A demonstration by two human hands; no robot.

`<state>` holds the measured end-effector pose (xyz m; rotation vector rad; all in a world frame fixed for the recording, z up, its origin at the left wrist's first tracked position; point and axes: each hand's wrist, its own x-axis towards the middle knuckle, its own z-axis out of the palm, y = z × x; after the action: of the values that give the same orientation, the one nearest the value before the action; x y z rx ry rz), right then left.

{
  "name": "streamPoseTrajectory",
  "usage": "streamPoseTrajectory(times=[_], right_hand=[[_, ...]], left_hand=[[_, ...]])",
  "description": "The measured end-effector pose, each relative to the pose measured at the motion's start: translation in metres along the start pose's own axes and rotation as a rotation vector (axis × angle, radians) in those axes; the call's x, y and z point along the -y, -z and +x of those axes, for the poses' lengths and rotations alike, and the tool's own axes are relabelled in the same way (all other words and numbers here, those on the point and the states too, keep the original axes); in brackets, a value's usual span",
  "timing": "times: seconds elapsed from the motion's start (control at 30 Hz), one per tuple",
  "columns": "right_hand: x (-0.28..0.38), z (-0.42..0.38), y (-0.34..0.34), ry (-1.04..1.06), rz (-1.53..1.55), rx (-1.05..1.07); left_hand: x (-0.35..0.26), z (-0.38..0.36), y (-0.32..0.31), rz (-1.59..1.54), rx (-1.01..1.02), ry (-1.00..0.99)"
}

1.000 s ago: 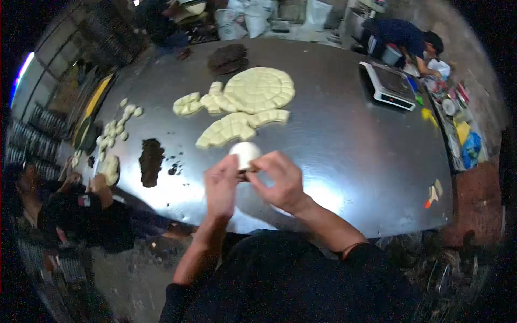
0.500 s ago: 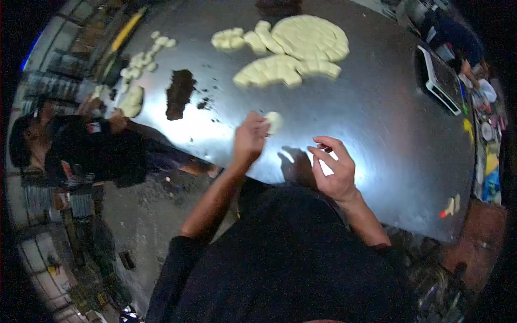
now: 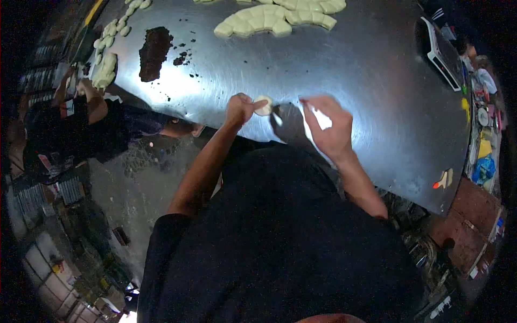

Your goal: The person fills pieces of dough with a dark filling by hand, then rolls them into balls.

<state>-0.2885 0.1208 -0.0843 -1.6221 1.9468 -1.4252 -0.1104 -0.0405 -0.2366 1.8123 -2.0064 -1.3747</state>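
Observation:
My left hand [image 3: 240, 109] is closed on a small flat round of pale dough [image 3: 263, 106], with the thumb lying over its face. It is held just above the near part of the metal table [image 3: 371, 70]. To its right, my right hand [image 3: 331, 126] is curled, thumb and fingertips drawn together in a pinch. Whatever sits between those fingertips is too small and blurred to name. Farther up the table lie scored slabs of pale dough [image 3: 253, 21]. Left of them is a dark brown crumbly mass [image 3: 154, 54] with loose crumbs beside it.
A co-worker [image 3: 81, 118] stands at the left edge, hands near a dough lump [image 3: 105, 71] and several small dough pieces [image 3: 110, 32]. A white-framed device [image 3: 441, 56] stands at the right. Near the right corner lies a small orange-tipped object [image 3: 442, 180].
The view has tipped so the table's contents sit higher. My left hand now shows the dough round flat under its thumb. My right hand's fingers have drawn closer together.

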Motion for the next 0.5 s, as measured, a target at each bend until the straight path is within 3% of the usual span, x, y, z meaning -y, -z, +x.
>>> streamPoseTrajectory(times=[0.13,0.2,0.27,0.3,0.33,0.37,0.4,0.43,0.5], right_hand=[[0.039,0.086,0.003,0.376,0.154,-0.217],[0.047,0.101,-0.018,0.42,0.095,-0.209],[0.044,0.111,-0.061,0.415,-0.07,-0.166],[0.023,0.102,-0.103,0.368,-0.169,-0.13],[-0.015,0.08,-0.154,0.287,-0.284,0.033],[-0.065,0.043,-0.197,0.239,-0.357,0.242],[-0.063,0.038,-0.199,0.138,-0.535,0.539],[-0.06,0.04,-0.203,0.228,-0.296,0.317],[-0.071,0.035,-0.216,0.165,-0.039,0.18]], left_hand=[[0.027,0.005,0.001,-0.118,0.142,-0.037],[0.018,-0.017,0.024,-0.598,0.318,0.107],[0.026,-0.032,0.033,-0.624,0.213,0.03],[0.037,-0.028,0.036,-0.502,0.02,0.022],[0.049,-0.024,0.038,-0.381,-0.184,0.011],[0.059,-0.029,0.041,-0.315,-0.268,-0.14],[0.075,-0.035,0.044,-0.296,-0.374,-0.17],[0.096,-0.043,0.048,-0.286,-0.484,-0.141],[0.149,-0.055,0.056,-0.246,-0.575,-0.007]])
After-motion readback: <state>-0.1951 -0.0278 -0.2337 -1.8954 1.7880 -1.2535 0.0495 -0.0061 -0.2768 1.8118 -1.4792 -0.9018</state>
